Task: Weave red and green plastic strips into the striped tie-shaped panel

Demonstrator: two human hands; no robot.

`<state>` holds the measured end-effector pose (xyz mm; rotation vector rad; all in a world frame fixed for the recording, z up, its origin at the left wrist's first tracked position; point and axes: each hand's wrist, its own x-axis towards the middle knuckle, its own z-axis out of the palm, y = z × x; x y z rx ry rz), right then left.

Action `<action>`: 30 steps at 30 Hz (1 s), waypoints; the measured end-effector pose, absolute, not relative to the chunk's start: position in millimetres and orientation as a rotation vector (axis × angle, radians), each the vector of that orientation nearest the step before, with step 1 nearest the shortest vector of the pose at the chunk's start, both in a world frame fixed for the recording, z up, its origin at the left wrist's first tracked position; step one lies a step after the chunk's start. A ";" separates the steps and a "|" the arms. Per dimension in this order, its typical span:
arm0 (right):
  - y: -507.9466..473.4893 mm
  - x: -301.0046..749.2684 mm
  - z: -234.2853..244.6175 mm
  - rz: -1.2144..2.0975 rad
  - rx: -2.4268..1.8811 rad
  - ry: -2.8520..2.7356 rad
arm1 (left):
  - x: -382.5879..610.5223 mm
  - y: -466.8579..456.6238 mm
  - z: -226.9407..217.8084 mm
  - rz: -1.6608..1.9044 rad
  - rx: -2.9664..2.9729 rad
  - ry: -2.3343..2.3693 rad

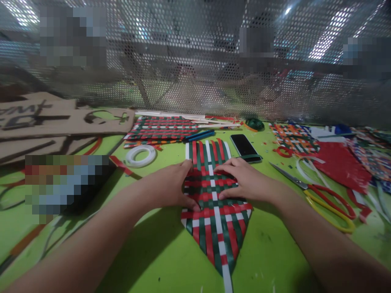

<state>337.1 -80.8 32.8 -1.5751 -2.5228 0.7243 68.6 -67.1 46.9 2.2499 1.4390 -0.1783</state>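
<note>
In the head view a woven mat of red, green and white strips lies on the green table, its near end coming to a point. Loose strip ends stand out at its far end, and one white strip trails from the tip. My left hand rests at the mat's left edge, thumb on the weave and the other fingers farther up, apart from the thumb. From the right side, my right hand reaches over the mat with thumb and fingers spread, touching the strips. The undersides of both hands are hidden.
Scissors lie open on the right, near red sheet material. Beyond the mat are a phone, blue pens and another woven piece. A white strip roll and cardboard sit left. Perforated metal stands behind.
</note>
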 end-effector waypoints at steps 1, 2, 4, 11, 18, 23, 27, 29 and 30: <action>-80.9 337.2 32.3 0.723 -1.576 -2.523 | 68.5 -67.1 46.5 -0.179 2.251 1.440; -80.9 337.3 31.8 0.720 -1.575 -2.522 | 68.2 -67.1 46.2 -0.180 2.251 1.439; -81.3 337.8 31.4 0.703 -1.561 -2.528 | 67.5 -67.0 45.6 -0.184 2.246 1.435; -80.4 342.5 40.2 0.674 -1.453 -2.499 | 62.9 -65.6 45.2 -0.162 2.266 1.438; -66.3 354.0 21.0 0.237 -1.496 -2.493 | 69.1 -62.8 44.3 -0.151 2.330 1.459; -61.4 358.5 13.0 0.223 -1.567 -2.486 | 69.2 -60.4 38.8 -0.141 2.371 1.483; -62.9 357.4 16.2 0.253 -1.546 -2.488 | 68.4 -63.0 39.3 -0.163 2.336 1.524; -64.0 356.9 18.4 0.293 -1.548 -2.492 | 68.6 -65.6 41.0 -0.167 2.322 1.540; -64.3 356.8 19.4 0.313 -1.554 -2.493 | 68.8 -66.9 41.8 -0.167 2.320 1.542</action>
